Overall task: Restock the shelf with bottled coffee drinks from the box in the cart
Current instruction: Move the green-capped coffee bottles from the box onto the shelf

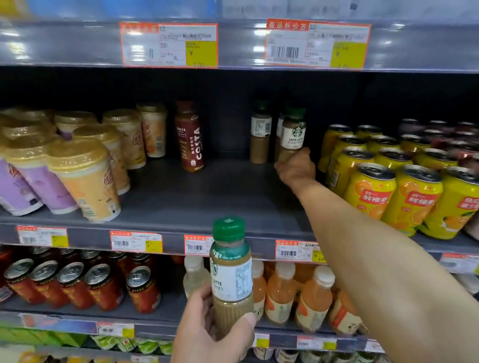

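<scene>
My left hand (pixel 212 334) grips the lower half of a latte coffee bottle (pixel 231 268) with a green cap, held upright in front of the shelf edge. My right hand (pixel 295 168) reaches deep into the dark middle shelf (pixel 192 195) and is closed around the base of another green-capped latte bottle (pixel 293 132), which stands near the back. Two more latte bottles (pixel 260 132) stand just left of it and behind it. The box and cart are out of view.
A brown Costa bottle (pixel 190 137) stands at the back centre-left. Stacked cup drinks (pixel 84 172) fill the shelf's left, yellow orange-drink cans (pixel 417 192) its right. Below are red cans (pixel 100 282) and orange juice bottles (pixel 312 301). Price tags line the shelf fronts.
</scene>
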A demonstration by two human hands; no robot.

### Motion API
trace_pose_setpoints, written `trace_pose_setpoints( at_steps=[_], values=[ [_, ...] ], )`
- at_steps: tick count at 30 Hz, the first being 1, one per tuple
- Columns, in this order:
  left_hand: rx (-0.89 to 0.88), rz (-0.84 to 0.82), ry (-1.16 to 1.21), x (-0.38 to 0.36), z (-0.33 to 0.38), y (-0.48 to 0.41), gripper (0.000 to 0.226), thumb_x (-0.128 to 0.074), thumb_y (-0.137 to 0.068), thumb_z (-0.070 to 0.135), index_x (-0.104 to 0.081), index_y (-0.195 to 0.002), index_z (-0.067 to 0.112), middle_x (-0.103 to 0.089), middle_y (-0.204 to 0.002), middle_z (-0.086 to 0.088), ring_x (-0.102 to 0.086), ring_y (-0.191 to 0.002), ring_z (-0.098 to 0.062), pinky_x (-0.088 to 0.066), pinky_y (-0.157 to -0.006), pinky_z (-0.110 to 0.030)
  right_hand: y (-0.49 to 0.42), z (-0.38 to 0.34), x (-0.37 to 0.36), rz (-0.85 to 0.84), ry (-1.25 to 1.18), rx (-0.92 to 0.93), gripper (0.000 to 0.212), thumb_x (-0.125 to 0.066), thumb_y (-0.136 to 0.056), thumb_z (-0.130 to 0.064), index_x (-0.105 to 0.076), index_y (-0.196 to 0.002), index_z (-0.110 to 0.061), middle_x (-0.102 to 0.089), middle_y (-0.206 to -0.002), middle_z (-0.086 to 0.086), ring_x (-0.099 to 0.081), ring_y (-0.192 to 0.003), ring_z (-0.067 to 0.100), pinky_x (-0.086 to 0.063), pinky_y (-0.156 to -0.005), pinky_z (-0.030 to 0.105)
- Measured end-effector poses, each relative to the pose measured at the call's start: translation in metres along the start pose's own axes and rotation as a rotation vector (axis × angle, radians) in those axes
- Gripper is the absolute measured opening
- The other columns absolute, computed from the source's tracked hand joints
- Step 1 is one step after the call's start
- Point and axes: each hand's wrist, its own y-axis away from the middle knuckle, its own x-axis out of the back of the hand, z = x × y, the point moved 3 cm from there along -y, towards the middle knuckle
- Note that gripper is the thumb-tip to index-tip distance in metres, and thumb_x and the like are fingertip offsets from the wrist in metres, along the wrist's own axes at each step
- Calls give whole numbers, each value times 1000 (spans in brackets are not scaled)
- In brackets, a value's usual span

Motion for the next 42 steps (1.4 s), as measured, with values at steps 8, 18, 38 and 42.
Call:
trace_pose_setpoints(
  at_steps=[8,18,38,42],
  values=[
    [-3,7,9,7,-1,-2,61,-89,-62,8,-58,-109,32,-75,-98,18,-70,-95,-3,-48,-75,-16,-9,1,-5,4,7,-20,68,-75,-87,-30,-39,-141,-11,-55,-139,17,-53,-128,39,-47,-100,41],
    [-94,-12,-50,-2,26,-4,66,-88,-64,20,-56,-119,36,-72,-107,21,-68,-100,1,-52,-80,-15,30,-4,16,17,-115,-16,72,-76,-85,-27,-37,-143,-5,-48,-145,17,-50,-131,35,-47,-105,41],
    [-381,41,-440,-31,78,-47,59,-75,-82,34,-43,-127,57,-62,-113,32,-56,-103,14,-45,-73,-8,213,8,57,-317,-286,316,58,-77,-65,-51,-62,-120,-39,-71,-105,-22,-65,-96,-11,-58,-81,21],
    [-457,86,-739,-12,79,-66,79,-64,-83,62,-32,-149,34,-48,-142,10,-41,-126,9,-39,-100,-19,178,-19,55,-199,-267,335,57,-80,-66,-51,-63,-117,-34,-71,-103,-21,-66,-96,-5,-55,-78,21]
  ],
)
